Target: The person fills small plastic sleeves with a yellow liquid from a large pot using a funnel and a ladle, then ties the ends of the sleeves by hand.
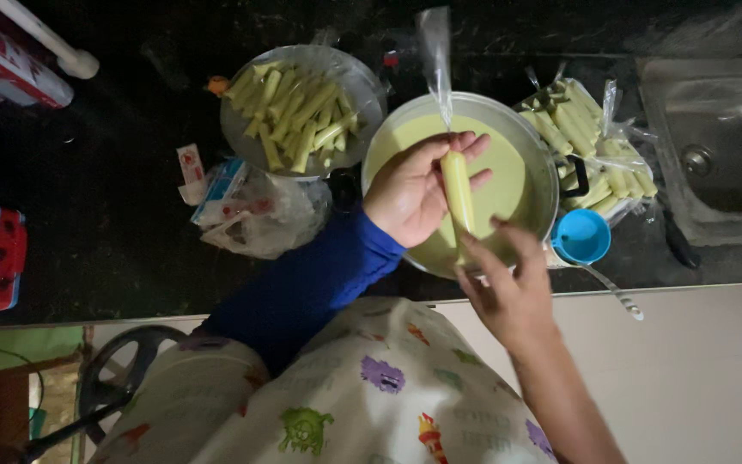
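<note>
A slim plastic tube (458,199) filled with pale green liquid is held upright between two hands above a wide pot (543,163) of the same liquid, so that any drip is caught below. The left hand (412,191) is closed around the tube's upper part, thumb and fingers (472,146) pinched at the neck, where the empty clear tail of the bag rises straight up past the fingertips; the filling is kept from escaping by that pinch. The right hand (508,288) is set at the tube's lower end, its fingers partly curled and touching the base, apparently to steady it; how tightly it is gripped cannot be told.

Beyond the left fingers, a metal bowl (242,137) is loaded with finished green tubes, laid loosely. To the right of the fingers, more tubes are piled in a tray (590,129) just beside the pot, with a blue funnel (580,235) resting against the pot's rim within easy reach of the right hand. A crumpled bag (259,215) lies on the dark tabletop (113,198) left of the sleeve.
</note>
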